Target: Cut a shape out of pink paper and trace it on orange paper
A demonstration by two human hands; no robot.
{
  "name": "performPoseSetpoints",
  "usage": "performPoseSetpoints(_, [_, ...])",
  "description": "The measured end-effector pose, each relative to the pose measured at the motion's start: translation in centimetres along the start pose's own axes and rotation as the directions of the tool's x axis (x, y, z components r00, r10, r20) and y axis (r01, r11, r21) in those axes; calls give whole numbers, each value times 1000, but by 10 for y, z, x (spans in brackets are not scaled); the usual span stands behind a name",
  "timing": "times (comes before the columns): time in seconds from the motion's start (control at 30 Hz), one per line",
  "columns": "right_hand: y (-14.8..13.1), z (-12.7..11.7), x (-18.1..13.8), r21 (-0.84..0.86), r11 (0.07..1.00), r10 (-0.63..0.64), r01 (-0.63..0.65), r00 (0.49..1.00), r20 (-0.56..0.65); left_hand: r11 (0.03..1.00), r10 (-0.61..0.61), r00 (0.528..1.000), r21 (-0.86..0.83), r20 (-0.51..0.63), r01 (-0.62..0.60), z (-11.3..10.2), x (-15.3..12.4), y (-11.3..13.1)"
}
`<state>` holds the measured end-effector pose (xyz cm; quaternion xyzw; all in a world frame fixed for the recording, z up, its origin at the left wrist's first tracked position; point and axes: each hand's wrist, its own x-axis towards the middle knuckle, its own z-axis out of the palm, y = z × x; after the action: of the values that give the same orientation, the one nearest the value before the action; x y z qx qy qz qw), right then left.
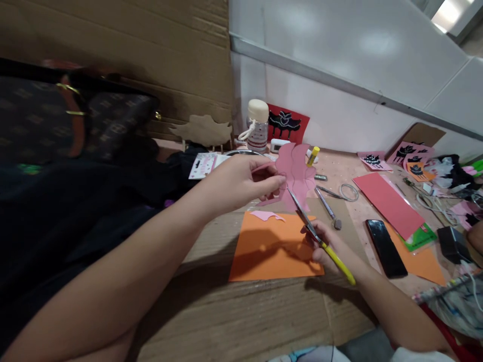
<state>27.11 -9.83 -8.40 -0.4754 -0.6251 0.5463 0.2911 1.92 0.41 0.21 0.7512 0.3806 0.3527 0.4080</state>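
My left hand (241,182) pinches a pink foam sheet (296,173) with wavy cut edges and holds it up above the table. My right hand (327,246) grips yellow-handled scissors (313,232), whose blades point up into the lower edge of the pink sheet. Below them an orange sheet (271,251) lies flat on the cardboard-covered table (234,311), with a small pink offcut (267,215) resting on its top edge.
A black phone (385,247), a red sheet (388,203), a second pair of scissors (337,192), a glue stick (313,155) and a white bottle (257,124) lie around. Decorated cards (409,151) lean at the far right. A dark bag (71,130) fills the left.
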Motion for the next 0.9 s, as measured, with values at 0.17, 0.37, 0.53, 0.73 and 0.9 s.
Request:
performPoseSetpoints(0.17, [10, -3, 1, -15, 1000, -21, 21, 1000, -3, 1000, 0, 1000, -1, 10, 0, 0, 0, -2])
performPoseSetpoints(0.37, [9, -2, 1, 7, 1000, -30, 30, 1000, 9, 1000, 29, 1000, 5, -2, -29, 0, -1, -2])
performPoseSetpoints(0.53, [11, -2, 2, 3, 999, -38, 38, 999, 7, 1000, 20, 1000, 10, 6, -20, 1, -1, -1])
performPoseSetpoints(0.73, [16, -3, 2, -1, 999, -47, 47, 999, 18, 1000, 16, 1000, 19, 11, -17, 2, -1, -4])
performPoseSetpoints(0.9, [20, -3, 2, 9, 1000, -14, 14, 1000, 14, 1000, 14, 1000, 16, 21, -15, 1, -1, -4])
